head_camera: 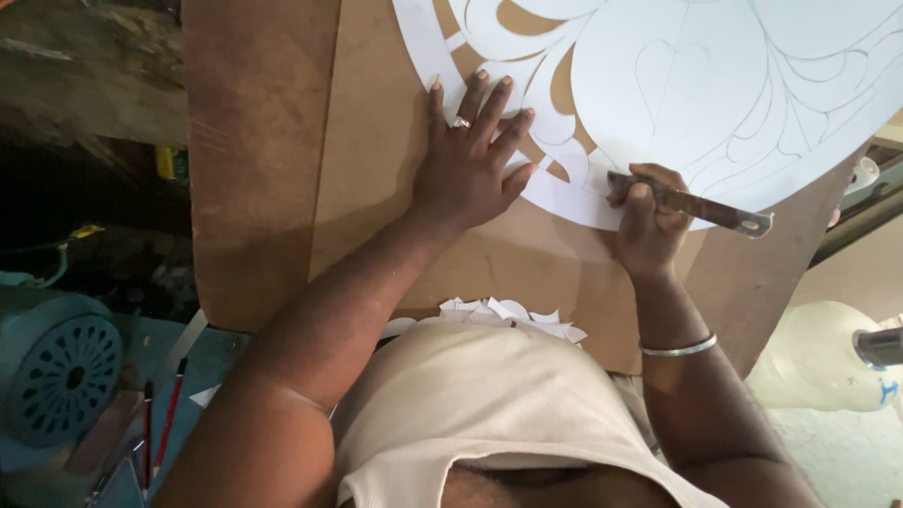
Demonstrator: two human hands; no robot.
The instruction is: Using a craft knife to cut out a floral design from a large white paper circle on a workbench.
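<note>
Nearest the camera, a cream sleeveless top [489,404] is seen, with white paper scraps [513,318] heaped just beyond it on the brown board [376,141]. Farther off, a large round white paper sheet [696,85] is spread on the board, marked with curling pencil lines and cut through on its left side so that brown shows between white bands. The left hand [467,165], ringed, is laid flat with fingers spread on the sheet's rim, while the right hand [647,221] is closed around a worn metal blade [701,207] whose tip is hidden at the near edge.
</note>
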